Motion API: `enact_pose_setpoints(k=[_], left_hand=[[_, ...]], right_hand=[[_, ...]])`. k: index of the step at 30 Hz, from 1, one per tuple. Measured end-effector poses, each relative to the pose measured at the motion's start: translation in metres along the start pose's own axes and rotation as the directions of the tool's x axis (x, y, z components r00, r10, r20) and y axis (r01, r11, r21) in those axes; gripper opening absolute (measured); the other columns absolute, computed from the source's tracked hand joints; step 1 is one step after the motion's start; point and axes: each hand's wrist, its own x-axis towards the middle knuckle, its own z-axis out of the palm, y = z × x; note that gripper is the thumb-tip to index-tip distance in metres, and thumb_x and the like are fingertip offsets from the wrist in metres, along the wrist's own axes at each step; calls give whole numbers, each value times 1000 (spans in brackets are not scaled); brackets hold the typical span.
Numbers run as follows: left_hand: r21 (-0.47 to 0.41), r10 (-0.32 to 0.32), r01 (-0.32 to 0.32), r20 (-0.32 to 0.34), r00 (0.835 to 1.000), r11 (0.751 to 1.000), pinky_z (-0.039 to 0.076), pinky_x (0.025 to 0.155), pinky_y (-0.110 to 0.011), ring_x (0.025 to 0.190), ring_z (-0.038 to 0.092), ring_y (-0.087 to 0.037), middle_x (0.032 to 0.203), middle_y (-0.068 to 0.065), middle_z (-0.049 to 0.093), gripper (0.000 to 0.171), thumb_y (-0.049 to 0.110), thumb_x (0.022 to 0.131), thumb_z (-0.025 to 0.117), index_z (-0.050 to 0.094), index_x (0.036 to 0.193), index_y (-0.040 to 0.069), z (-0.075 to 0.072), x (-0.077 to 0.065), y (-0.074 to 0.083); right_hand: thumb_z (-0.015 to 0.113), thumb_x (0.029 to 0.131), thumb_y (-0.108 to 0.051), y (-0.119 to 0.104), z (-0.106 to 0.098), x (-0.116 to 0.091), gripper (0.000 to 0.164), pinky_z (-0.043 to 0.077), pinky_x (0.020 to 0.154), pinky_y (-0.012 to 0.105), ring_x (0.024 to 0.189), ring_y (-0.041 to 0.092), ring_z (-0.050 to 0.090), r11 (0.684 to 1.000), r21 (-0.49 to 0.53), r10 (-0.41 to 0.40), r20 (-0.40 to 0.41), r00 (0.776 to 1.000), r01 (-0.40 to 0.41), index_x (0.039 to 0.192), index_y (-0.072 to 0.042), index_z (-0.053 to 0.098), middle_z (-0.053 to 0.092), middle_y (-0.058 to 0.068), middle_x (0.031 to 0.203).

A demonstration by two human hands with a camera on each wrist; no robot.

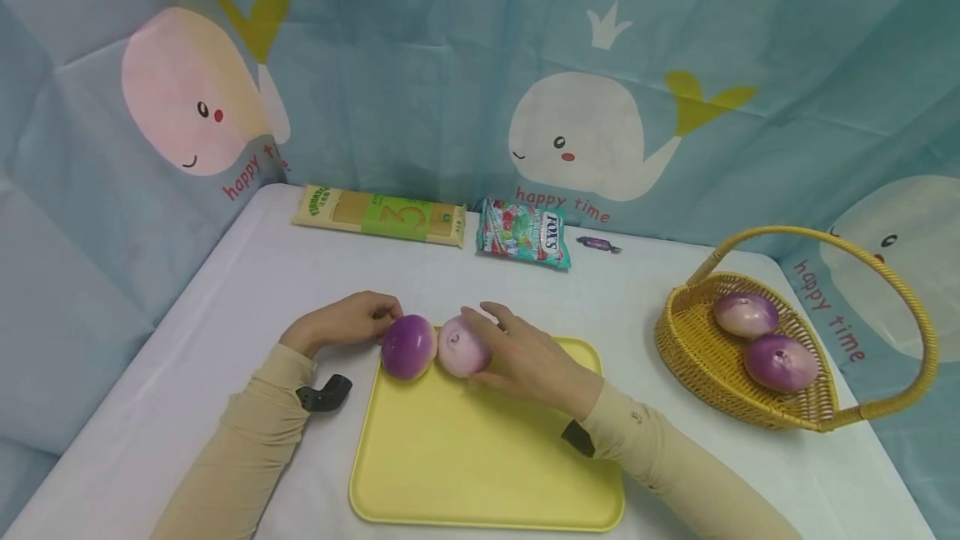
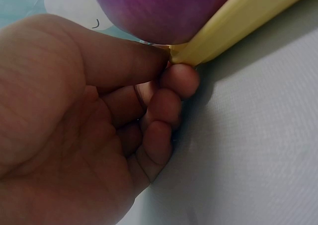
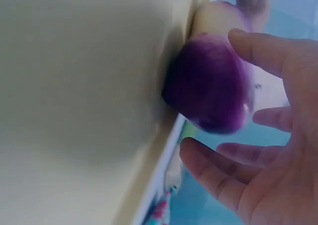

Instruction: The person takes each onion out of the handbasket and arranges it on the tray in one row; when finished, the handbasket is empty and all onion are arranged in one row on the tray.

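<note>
The left hand (image 1: 347, 319) has thumb and forefinger pinched on the rim at the far-left corner of the yellow tray (image 1: 480, 473), which lies toward the near edge of the white-covered counter (image 1: 247, 273). A light, level pinch looks best here, since tipping that corner would probably send round things rolling. Just inside it sits the left turnip (image 1: 408, 348), purple side up, and close beside it, along the tray's far edge, the right turnip (image 1: 459, 348), pale end showing. The right hand (image 1: 536, 361) has its fingers spread loosely around the right turnip, not clamped; whether a fingertip touches it I cannot tell. To settle it well, the fingers should open evenly and lift straight away, without nudging its neighbour. By the counter's right edge, a wicker basket (image 1: 697, 373) holds a whitish-topped turnip (image 1: 746, 315) and a purple turnip (image 1: 782, 363).

Along the counter's far edge, the noodle packet (image 1: 378, 215) bears a large "3" on a green band; its smaller print is illegible. Next, the candy bag (image 1: 522, 233) reads "FOX'S". No lettering is readable on the wrapped sweet (image 1: 598, 244). Behind, the whale-print curtain (image 1: 420, 107) repeats "happy time".
</note>
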Motion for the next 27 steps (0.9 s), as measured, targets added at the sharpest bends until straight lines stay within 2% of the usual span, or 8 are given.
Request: enact_pose_setpoints(k=[7,10,14,18,21,24,25,27], left_hand=[[24,25,-25,0,1000,999,44,77,-31,79,53,-15,81,-2,61,23,3,94,46,67,96,10,0,-1,1],[19,29,-29,0,1000,999,45,77,-32,79,53,-15,81,-2,61,23,2,94,46,67,96,9,-1,-1,0],[17,48,-48,5,999,999,45,76,-31,78,53,-15,80,-2,60,23,2,94,45,67,96,8,-1,0,-1],[32,65,-65,9,998,997,44,75,-31,76,52,-15,78,-1,59,22,2,94,46,66,94,9,-2,2,-2],[37,68,-68,9,998,997,44,75,-31,77,52,-15,78,-1,59,22,3,94,46,66,94,9,-2,2,-2],[38,63,-64,6,998,997,44,75,-31,77,52,-15,79,-2,59,21,3,94,45,66,95,9,-2,2,-2],[36,61,-62,5,998,997,44,75,-31,77,52,-15,79,-2,59,22,3,94,45,66,95,9,-2,2,-3],[29,58,-58,3,998,998,44,75,-31,77,52,-15,78,-2,59,22,3,94,45,66,95,8,-1,1,-4]], right_hand=[[69,90,-35,28,-35,-33,66,54,86,49,112,33,63,991,40,135,-149,980,-131,147,-15,42,45,15,147],[69,90,-25,53,-51,-57,54,54,86,50,109,35,64,981,31,192,-258,947,-191,139,-9,51,51,17,140],[68,89,-14,90,-73,-99,43,49,87,55,109,38,60,945,23,313,-351,882,-326,129,-2,58,57,22,130],[63,90,-15,124,-95,-150,43,41,86,64,109,51,51,845,-54,481,-361,799,-533,128,4,54,54,33,123],[61,90,-20,145,-104,-183,50,38,78,69,101,60,47,707,-141,631,-317,708,-693,127,10,47,48,42,116],[59,89,-26,160,-107,-203,53,38,67,67,91,63,47,578,-208,756,-228,614,-789,118,16,45,47,46,106],[58,90,-29,163,-107,-206,54,39,65,66,89,64,47,551,-220,785,-190,589,-805,116,16,44,47,46,104],[58,90,-34,168,-107,-209,56,40,59,63,83,63,50,528,-234,809,-154,567,-817,111,16,45,48,46,100]])
